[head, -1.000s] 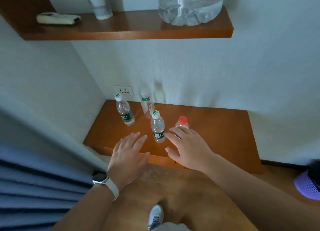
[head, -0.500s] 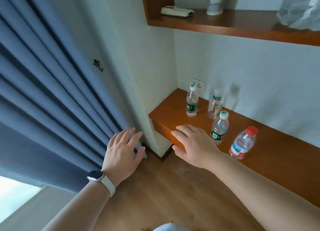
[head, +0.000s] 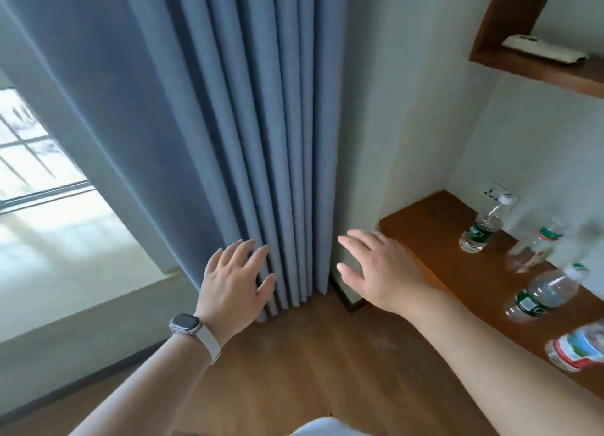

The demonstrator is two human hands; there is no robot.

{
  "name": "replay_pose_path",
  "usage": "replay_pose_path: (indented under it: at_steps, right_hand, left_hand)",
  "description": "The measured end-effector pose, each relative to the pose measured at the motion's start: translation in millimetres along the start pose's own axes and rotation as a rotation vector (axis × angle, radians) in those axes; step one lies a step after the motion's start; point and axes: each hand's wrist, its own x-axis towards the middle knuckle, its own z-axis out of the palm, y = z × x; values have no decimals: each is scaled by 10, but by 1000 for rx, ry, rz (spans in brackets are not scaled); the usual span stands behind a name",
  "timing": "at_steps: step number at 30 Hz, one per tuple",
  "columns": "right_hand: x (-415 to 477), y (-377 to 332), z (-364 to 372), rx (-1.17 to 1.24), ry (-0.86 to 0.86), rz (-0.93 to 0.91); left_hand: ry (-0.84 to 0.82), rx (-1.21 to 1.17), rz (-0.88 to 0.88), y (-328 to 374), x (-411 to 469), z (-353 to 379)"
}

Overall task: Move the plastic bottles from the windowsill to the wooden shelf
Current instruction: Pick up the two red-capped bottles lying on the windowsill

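Four bottles are already standing on the lower wooden shelf [head: 434, 239] over on the right: a white-capped bottle [head: 480, 230] by the wall outlet [head: 496, 192], a blurry clear bottle [head: 536, 249] just beside it, a green-labelled bottle [head: 542, 295] nearer the front, and a red-labelled bottle [head: 578, 347] getting cut off by the frame edge. The bit of windowsill [head: 81, 249] that's showing isn't carrying any bottles, so I'm guessing any leftovers are hiding behind the blue curtain [head: 245, 125]. Both hands are holding nothing: the left hand [head: 233, 282], smartwatch [head: 184, 324] on the wrist, is hovering flat with fingers spread right at the curtain's lower folds (can't tell if it's touching), and the right hand [head: 379, 269] is spread open too, near the shelf's corner. What's worrying me: the right forearm is running close along the shelf's front edge, so a careless swing could be clipping those light bottles over. Groping behind the curtain blind could also be knocking one off the sill.
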Motion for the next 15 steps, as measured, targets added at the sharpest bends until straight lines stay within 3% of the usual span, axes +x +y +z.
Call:
replay_pose_path:
  at_steps: [15]
  right_hand:
    - [1384, -2845, 619, 13, -27, -425]
  left_hand:
    - [115, 26, -427, -2509, -1342, -555]
